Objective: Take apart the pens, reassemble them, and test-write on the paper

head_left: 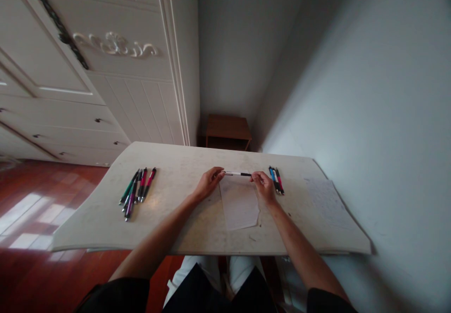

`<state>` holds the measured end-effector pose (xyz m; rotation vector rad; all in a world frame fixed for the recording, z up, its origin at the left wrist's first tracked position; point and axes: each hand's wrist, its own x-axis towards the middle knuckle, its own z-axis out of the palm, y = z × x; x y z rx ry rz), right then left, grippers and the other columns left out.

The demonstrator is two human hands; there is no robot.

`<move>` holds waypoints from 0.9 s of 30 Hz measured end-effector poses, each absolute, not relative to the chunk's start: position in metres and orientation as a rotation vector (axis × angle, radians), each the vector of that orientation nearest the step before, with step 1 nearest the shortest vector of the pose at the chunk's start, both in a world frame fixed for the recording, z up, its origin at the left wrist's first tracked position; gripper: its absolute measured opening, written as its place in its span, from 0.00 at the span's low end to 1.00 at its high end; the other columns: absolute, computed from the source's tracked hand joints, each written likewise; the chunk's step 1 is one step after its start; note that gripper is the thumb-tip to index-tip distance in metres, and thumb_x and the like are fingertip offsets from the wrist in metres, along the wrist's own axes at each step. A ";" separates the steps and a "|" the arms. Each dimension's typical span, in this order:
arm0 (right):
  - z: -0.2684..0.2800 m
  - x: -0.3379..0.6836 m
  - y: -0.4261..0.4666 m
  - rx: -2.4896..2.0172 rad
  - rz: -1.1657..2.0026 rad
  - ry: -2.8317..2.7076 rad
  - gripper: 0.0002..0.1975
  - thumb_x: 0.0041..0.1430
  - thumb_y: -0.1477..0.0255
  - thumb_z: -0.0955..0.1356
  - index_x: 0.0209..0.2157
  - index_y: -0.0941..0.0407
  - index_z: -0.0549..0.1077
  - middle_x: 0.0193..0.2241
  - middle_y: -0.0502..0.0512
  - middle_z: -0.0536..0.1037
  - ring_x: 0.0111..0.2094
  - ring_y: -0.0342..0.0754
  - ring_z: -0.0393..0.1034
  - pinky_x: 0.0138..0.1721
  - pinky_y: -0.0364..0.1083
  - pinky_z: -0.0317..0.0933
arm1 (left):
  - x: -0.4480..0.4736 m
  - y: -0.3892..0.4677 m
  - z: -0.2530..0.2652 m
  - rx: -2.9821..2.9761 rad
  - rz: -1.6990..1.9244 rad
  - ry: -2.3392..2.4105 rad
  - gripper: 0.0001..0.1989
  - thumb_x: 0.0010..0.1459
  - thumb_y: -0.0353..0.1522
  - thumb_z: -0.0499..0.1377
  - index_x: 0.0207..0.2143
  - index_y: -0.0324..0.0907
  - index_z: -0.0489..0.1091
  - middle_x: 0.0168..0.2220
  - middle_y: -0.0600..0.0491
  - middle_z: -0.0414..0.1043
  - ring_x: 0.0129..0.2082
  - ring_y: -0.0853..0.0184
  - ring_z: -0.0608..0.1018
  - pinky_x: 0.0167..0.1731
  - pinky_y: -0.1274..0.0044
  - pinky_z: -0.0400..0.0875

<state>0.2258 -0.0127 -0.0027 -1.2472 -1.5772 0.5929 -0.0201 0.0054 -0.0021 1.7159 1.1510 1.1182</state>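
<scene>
A white pen with a black grip (237, 174) lies level between my two hands, above the far end of a torn sheet of paper (240, 205). My left hand (210, 181) pinches its left end, and my right hand (263, 184) pinches the black right end. Just right of my right hand rests a small group of pens (276, 180) in blue, white and red with black grips. Farther left, several pens (137, 191) in green, purple and red lie in a loose bunch on the table.
The pale table (183, 172) has stains and a curved outline. Another sheet with writing (326, 200) lies at its right side, near the wall (387, 115). A white cabinet (134, 97) stands at the left, and a small brown wooden stand (228, 127) is beyond the far edge.
</scene>
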 end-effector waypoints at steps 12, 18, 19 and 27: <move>-0.003 0.225 -0.013 -1.244 0.598 -1.585 0.17 0.63 0.57 0.63 0.29 0.55 0.72 0.26 0.53 0.76 0.31 0.49 0.71 0.36 0.46 0.63 | -0.022 0.005 0.000 1.725 1.153 1.134 0.13 0.53 0.37 0.62 0.39 0.40 0.74 0.35 0.51 0.76 0.31 0.67 0.74 0.34 0.76 0.69; -0.001 0.224 -0.014 -1.246 0.603 -1.578 0.17 0.63 0.57 0.63 0.30 0.55 0.72 0.26 0.53 0.76 0.31 0.49 0.71 0.36 0.46 0.64 | -0.021 0.005 -0.001 1.715 1.121 1.132 0.18 0.59 0.43 0.57 0.43 0.39 0.73 0.37 0.48 0.77 0.33 0.65 0.76 0.35 0.75 0.70; -0.002 0.224 -0.014 -1.243 0.606 -1.579 0.17 0.63 0.56 0.63 0.30 0.55 0.72 0.26 0.53 0.76 0.31 0.49 0.71 0.35 0.47 0.64 | -0.020 0.005 -0.001 1.721 1.109 1.128 0.18 0.60 0.44 0.56 0.43 0.39 0.73 0.37 0.49 0.77 0.34 0.65 0.76 0.35 0.75 0.70; -0.006 0.226 -0.012 -1.249 0.643 -1.583 0.17 0.63 0.56 0.63 0.31 0.55 0.72 0.27 0.53 0.77 0.31 0.49 0.72 0.35 0.46 0.65 | -0.021 0.006 -0.002 1.714 1.045 1.159 0.14 0.55 0.41 0.61 0.37 0.40 0.76 0.32 0.51 0.78 0.31 0.65 0.76 0.32 0.76 0.69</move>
